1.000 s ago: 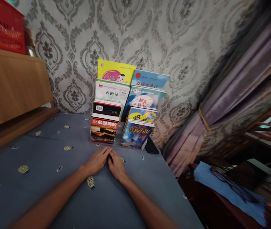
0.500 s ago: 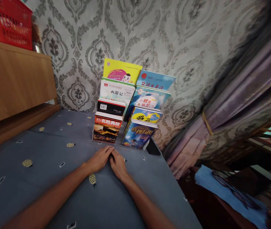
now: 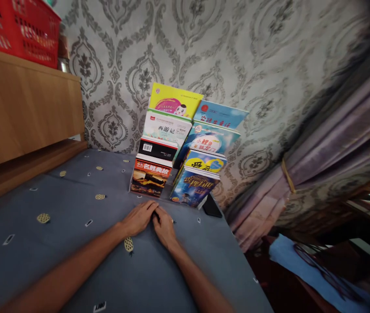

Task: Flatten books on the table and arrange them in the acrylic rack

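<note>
My left hand (image 3: 139, 217) and my right hand (image 3: 164, 228) rest on the patterned grey-blue cloth, their fingertips meeting. The left fingers are stretched out and hold nothing. Those of the right lie low beside them with no object in view, partly hidden. Just beyond stand two stepped columns of books. At the front left is a book with an orange-red cover (image 3: 150, 178); at the front right, a dark blue book (image 3: 194, 188). Behind them rise a black book (image 3: 158, 149), a white book (image 3: 167, 127), a yellow book (image 3: 175, 101) and several blue ones.
A black phone-like object (image 3: 212, 206) lies right of the books by the table edge. A wooden cabinet (image 3: 28, 104) with a red basket (image 3: 38, 34) stands at left. At right hang a tied curtain (image 3: 269, 208) and, lower, glasses (image 3: 322, 269) on blue cloth (image 3: 282, 250).
The view has shifted slightly, so the books and cabinet appear a little further right. My hands stay together on the cloth.
</note>
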`<state>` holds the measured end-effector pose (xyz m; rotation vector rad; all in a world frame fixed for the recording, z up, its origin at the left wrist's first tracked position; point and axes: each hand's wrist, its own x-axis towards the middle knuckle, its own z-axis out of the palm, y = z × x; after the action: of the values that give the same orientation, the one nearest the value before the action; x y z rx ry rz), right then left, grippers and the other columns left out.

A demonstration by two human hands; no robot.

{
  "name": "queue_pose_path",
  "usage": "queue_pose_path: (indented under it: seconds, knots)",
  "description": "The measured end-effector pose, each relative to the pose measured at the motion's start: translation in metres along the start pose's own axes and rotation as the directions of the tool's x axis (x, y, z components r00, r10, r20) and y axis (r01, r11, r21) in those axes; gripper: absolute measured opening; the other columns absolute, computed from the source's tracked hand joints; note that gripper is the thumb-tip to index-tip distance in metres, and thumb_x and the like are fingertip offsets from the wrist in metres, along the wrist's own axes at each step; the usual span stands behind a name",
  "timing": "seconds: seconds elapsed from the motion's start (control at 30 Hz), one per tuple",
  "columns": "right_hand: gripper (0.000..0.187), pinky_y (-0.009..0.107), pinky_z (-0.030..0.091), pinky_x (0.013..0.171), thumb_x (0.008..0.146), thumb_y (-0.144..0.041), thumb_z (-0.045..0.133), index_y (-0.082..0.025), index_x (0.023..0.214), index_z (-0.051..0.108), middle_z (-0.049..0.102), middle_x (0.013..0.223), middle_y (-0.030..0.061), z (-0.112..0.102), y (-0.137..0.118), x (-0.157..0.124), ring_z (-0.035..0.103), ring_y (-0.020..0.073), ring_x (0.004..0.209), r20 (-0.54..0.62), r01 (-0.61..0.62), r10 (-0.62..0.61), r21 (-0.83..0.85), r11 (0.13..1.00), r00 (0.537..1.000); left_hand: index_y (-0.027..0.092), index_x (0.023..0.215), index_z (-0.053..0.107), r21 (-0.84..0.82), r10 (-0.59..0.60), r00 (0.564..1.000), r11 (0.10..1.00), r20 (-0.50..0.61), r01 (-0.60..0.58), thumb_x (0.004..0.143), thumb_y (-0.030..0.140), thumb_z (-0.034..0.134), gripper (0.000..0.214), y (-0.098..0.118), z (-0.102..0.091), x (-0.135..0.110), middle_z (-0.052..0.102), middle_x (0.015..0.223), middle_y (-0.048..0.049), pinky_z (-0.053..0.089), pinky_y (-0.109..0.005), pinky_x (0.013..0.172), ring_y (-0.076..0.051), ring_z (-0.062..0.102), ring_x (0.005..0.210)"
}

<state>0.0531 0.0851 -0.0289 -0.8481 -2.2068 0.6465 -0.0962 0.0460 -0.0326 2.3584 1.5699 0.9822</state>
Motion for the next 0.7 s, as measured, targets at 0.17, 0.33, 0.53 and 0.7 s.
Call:
queue_pose_path:
  seconds: [0.17,0.33,0.53,0.7]
  knots:
    - [0.033,0.036,0.056,0.087,0.09,-0.018,0.045,-0.022,0.106,0.074,0.077,0.102,0.007,-0.043,-0.015,0.001,0.072,0.0219,0.094,-0.264,0.08,-0.049,0.109,0.991,0.963,0.018,0.136,0.052,-0.216,-0.007,0.971,0.975,-0.238,-0.046,0.095,0.013,0.038,0.043,0.031,-0.017,0.017,0.063,0.13,-0.0125,0.049,-0.042,0.108,-0.022,0.06,0.123]
    - [0.028,0.04,0.053,0.094,0.095,-0.031,0.049,-0.02,0.109,0.071,0.075,0.105,0.0076,-0.133,-0.024,0.021,0.068,0.0224,0.1,-0.658,0.141,-0.071,0.055,0.988,0.749,0.019,0.149,0.041,-0.241,0.109,0.928,0.949,-0.355,-0.204,0.098,0.02,0.038,0.051,0.071,-0.047,0.072,0.05,0.15,-0.0116,0.037,-0.044,0.12,-0.023,0.047,0.14]
    - [0.049,0.05,0.042,0.109,0.091,-0.042,0.05,-0.02,0.134,0.057,0.057,0.141,0.013,-0.2,0.021,0.069,0.053,0.028,0.13,-0.756,0.012,-0.027,-0.025,1.0,0.654,0.011,0.156,0.023,-0.343,-0.047,0.944,0.937,-0.325,-0.071,0.091,0.017,0.046,0.069,0.075,-0.055,0.161,0.029,0.163,-0.0183,0.021,-0.053,0.126,-0.033,0.028,0.151]
    - [0.056,0.052,0.042,0.108,0.092,-0.049,0.048,-0.017,0.138,0.055,0.061,0.137,0.0151,-0.212,0.057,0.102,0.055,0.0309,0.126,-0.686,-0.033,0.066,0.062,0.998,0.725,0.013,0.158,0.018,-0.418,-0.124,0.939,0.908,-0.321,-0.023,0.087,0.012,0.049,0.077,0.067,-0.051,0.2,0.026,0.164,-0.0173,0.019,-0.054,0.126,-0.034,0.027,0.151]
